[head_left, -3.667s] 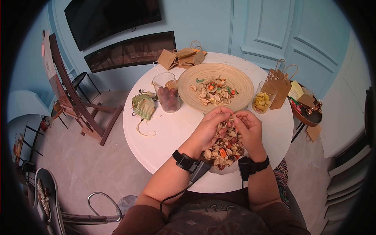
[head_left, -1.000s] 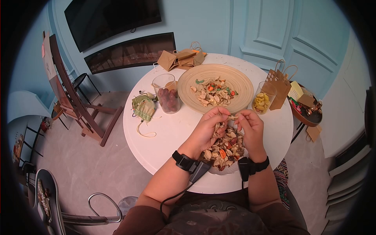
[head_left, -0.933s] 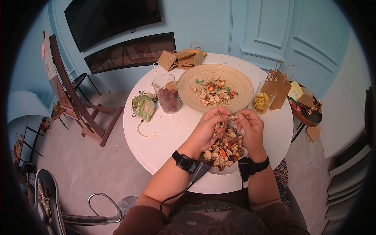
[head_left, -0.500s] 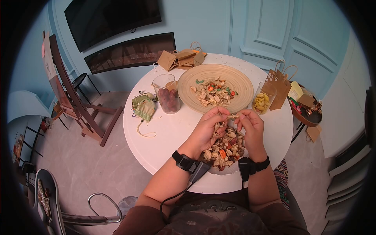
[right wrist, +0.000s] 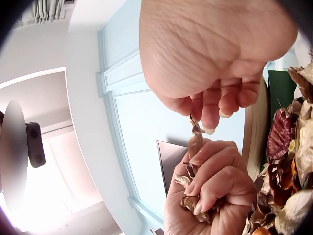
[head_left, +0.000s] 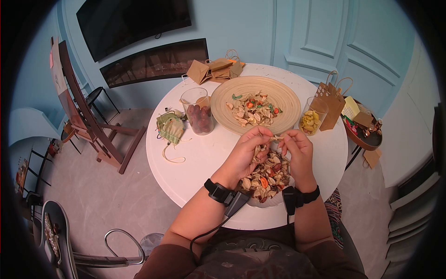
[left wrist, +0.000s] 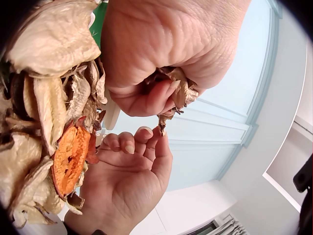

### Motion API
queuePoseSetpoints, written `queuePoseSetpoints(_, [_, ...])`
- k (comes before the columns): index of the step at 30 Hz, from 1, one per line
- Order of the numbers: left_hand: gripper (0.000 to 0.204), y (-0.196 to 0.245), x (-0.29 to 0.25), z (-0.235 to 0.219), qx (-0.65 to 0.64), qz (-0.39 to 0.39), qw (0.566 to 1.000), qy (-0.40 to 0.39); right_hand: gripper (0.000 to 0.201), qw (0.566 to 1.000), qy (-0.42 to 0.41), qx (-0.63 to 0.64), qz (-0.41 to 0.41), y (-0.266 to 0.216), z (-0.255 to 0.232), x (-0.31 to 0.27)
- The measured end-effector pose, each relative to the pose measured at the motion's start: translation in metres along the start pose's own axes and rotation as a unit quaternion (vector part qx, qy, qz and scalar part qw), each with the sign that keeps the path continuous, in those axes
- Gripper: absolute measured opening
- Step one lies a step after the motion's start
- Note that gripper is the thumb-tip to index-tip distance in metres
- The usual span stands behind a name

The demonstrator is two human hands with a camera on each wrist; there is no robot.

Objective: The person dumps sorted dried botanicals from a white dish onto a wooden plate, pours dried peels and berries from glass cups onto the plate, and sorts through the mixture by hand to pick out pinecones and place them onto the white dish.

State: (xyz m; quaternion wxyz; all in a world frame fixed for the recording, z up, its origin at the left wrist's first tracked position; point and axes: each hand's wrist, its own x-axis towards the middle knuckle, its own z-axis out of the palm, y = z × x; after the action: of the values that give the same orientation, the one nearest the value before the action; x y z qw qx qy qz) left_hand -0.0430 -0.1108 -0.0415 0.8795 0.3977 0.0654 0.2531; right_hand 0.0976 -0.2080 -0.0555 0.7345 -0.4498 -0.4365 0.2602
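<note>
My left hand (head_left: pixel 245 154) curls its fingers round several dried petals (right wrist: pixel 191 201), which stick out between fingers and palm in the right wrist view. From its thumb and fingertips a thin dried petal (right wrist: pixel 195 143) reaches across to my right hand (head_left: pixel 301 156). The right thumb and forefinger pinch the far tip of that petal; the other right fingers bend loosely, as the left wrist view shows. Below both hands stands a pale bowl (head_left: pixel 265 203) heaped with potpourri (head_left: pixel 274 173). An orange dried fruit slice (left wrist: pixel 71 159) lies among its beige pieces.
Beyond the hands, a round wooden plate (head_left: pixel 223 111) bears more potpourri on the white table (head_left: pixel 209 162). Left stand a glass of dark red fruit (head_left: pixel 200 118) and a green drawstring pouch (head_left: pixel 171 126); right, a glass of yellow pieces (head_left: pixel 310 122) and a paper bag (head_left: pixel 331 111).
Since the oldest frame, my hands have drawn slightly apart, the right one shifting a little to the right, so the petal between them shows. Over the last second they barely move.
</note>
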Motion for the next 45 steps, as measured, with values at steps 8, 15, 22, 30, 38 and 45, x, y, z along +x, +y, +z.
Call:
queuePoseSetpoints(8, [0.009,0.0,-0.0007,0.0012,-0.005,0.005,1.0,0.012,0.01,0.999,0.015,-0.029,0.004,0.0037,-0.0013,0.0017])
queuePoseSetpoints(15, [0.008,0.0012,0.0002,0.0024,-0.027,0.028,0.999,0.037,0.009,0.999,0.023,-0.022,0.007,0.0019,0.0025,0.0021])
queuePoseSetpoints(22, [0.007,0.0018,-0.0004,0.0032,-0.022,0.027,0.999,0.026,0.011,1.0,-0.013,-0.015,0.021,0.0038,0.0,0.0023])
queuePoseSetpoints(30, [0.007,0.0011,0.0002,0.0016,-0.008,0.011,1.0,0.016,0.015,0.996,-0.071,-0.018,0.043,-0.0018,0.0048,-0.0009])
queuePoseSetpoints(38, [0.007,0.0014,-0.001,0.0038,-0.008,0.013,1.0,0.016,0.015,0.996,-0.079,-0.021,0.035,-0.0008,0.0052,-0.0008])
queuePoseSetpoints(45, [0.008,0.0014,-0.001,0.0036,-0.007,0.009,1.0,0.02,0.014,0.995,-0.074,-0.043,0.051,0.0018,0.0028,-0.0008])
